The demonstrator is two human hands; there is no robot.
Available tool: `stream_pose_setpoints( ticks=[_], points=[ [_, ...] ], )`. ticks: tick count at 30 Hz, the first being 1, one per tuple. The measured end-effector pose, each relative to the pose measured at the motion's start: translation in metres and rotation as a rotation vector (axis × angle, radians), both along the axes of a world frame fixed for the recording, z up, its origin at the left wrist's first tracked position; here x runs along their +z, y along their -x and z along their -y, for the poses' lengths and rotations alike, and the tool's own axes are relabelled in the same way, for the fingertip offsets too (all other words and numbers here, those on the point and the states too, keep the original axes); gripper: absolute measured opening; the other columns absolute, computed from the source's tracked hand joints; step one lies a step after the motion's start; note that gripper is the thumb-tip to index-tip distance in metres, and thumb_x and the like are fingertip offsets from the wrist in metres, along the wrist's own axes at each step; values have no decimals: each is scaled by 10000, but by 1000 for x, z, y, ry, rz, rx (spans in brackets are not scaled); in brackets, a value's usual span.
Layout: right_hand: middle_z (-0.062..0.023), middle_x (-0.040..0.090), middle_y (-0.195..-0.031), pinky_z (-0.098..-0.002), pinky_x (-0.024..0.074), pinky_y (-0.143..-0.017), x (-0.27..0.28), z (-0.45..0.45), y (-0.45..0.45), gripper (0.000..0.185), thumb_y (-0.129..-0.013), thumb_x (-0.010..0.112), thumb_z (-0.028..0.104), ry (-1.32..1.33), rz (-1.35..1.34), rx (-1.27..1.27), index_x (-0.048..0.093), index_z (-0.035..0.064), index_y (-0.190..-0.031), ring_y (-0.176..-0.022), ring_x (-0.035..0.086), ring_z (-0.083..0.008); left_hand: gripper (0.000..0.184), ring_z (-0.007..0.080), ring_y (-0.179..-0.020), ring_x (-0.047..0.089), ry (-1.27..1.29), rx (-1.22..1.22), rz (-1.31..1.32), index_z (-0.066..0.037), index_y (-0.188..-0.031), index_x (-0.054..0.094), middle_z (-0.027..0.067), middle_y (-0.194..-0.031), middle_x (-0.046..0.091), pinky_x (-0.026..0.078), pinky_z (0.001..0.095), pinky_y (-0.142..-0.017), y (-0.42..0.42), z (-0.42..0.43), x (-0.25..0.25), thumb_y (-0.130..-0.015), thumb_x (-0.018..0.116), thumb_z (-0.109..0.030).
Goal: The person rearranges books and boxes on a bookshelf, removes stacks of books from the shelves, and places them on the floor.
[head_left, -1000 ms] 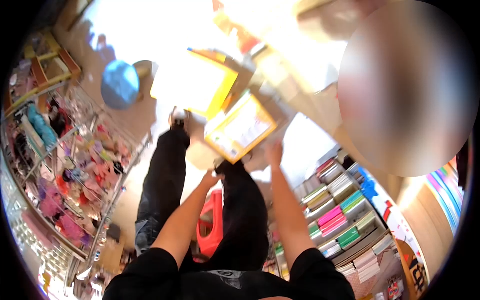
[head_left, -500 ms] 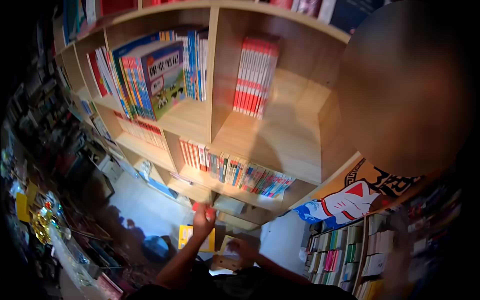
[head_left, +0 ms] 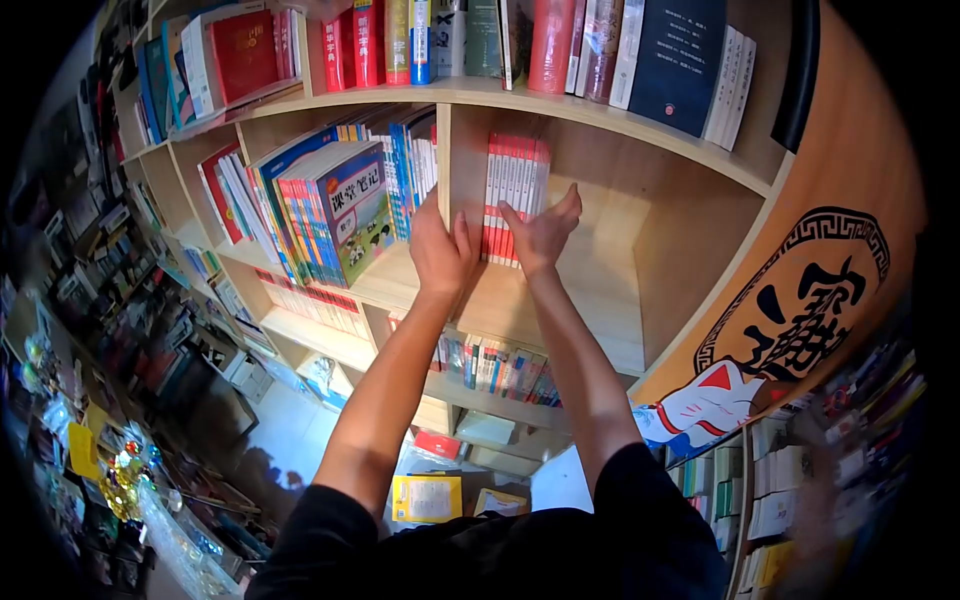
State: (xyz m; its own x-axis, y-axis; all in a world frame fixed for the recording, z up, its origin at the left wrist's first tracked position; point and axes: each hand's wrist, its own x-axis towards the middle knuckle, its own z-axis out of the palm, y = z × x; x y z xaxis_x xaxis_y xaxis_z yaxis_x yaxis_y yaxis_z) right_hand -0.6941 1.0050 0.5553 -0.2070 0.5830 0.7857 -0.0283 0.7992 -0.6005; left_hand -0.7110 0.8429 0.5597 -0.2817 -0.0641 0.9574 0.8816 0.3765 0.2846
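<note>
A row of red-and-white books (head_left: 518,165) stands upright in the middle shelf compartment, against its left divider. In front of that divider is my left hand (head_left: 440,255), fingers pointing up and thumb apart, holding nothing. My right hand (head_left: 545,235) is raised at the right side of the red row, its fingers spread and its thumb toward the books. Whether either hand touches the books cannot be made out. Left of the divider, a book with a black-lettered cover (head_left: 357,205) fronts a stack of colourful volumes.
Thick dictionaries (head_left: 368,45) and other books line the shelf above. Below is a row of mixed books (head_left: 490,365). A red item (head_left: 437,445) and a yellow book (head_left: 427,498) lie low down. An orange panel (head_left: 850,230) with a cat picture borders the right.
Both hands have risen from low near my body to the red-and-white books. My left hand was at the red item and is now away from it. The view has shifted.
</note>
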Motion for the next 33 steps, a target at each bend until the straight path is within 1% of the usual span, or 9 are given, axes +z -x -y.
stream_pose_setpoints(
  ticks=[1, 4, 7, 13, 16, 19, 24, 28, 33],
  points=[
    [-302, 317, -1460, -492, 316, -1121, -2, 1, 13, 1204, -649, 895, 423, -13, -7, 8, 171, -58, -1482, -1335, 341, -459, 411, 448, -1046, 561, 16, -9, 25, 33, -1299, 492, 248, -1150, 584, 460, 472, -902, 0, 1, 1, -928, 586, -116],
    [-320, 306, -1473, -499, 311, -1129, -2, 3, 43, 1236, -624, 909, 438, -37, 12, -50, 174, -61, -1483, -1354, 333, -463, 397, 450, -1028, 564, -12, -22, 53, 29, -1288, 502, 245, -1131, 587, 465, 474, -885, 3, -2, -3, -928, 582, -117],
    [-316, 321, -1459, -490, 330, -1115, -10, 3, 54, 1238, -619, 911, 450, -79, -48, -167, 182, -73, -1474, -1332, 349, -465, 366, 450, -994, 571, -10, -25, 30, 30, -1250, 517, 246, -1112, 589, 473, 474, -852, 7, -1, -4, -925, 584, -122],
    [-349, 326, -1457, -499, 336, -1110, -9, 0, 49, 1180, -668, 901, 385, -209, -50, -168, 171, -59, -1483, -1319, 377, -480, 337, 449, -896, 595, 9, -45, 69, 56, -1197, 524, 259, -991, 607, 488, 476, -757, 8, -1, -7, -928, 587, -137],
    [-360, 322, -1455, -524, 334, -1093, -14, 3, 57, 1147, -673, 897, 334, -257, -112, -171, 188, -64, -1481, -1312, 370, -499, 374, 431, -965, 590, -9, -57, 91, 29, -1238, 536, 236, -1070, 613, 481, 485, -828, 7, -2, -7, -904, 587, -133],
    [-360, 292, -1478, -554, 324, -1084, -14, 5, 63, 1184, -653, 896, 335, -273, -154, -224, 165, -52, -1499, -1314, 363, -507, 376, 427, -965, 593, -5, -49, 108, 28, -1234, 543, 232, -1071, 617, 484, 482, -832, 9, -4, -9, -902, 598, -139],
    [-361, 205, -1523, -576, 302, -1088, -8, 2, 64, 1309, -627, 890, 404, -39, 43, -308, 43, -17, -1532, -1348, 317, -506, 380, 420, -979, 593, -6, -63, 119, 27, -1234, 547, 226, -1076, 622, 486, 482, -845, 13, -3, -7, -902, 609, -149],
    [-366, 218, -1510, -572, 302, -1087, 2, 5, 55, 1335, -622, 893, 414, 31, 110, -255, 18, -8, -1537, -1354, 304, -503, 363, 451, -942, 588, 8, -81, 97, 39, -1226, 523, 255, -1043, 606, 482, 485, -813, 10, -1, -9, -928, 606, -151],
    [-352, 254, -1488, -557, 330, -1075, 11, 16, 60, 1338, -606, 906, 386, 204, 209, -220, 26, 7, -1540, -1308, 365, -505, 361, 446, -964, 586, 4, -99, 92, 33, -1229, 530, 252, -1056, 606, 480, 485, -828, 4, 1, -3, -926, 605, -149]
  ],
)
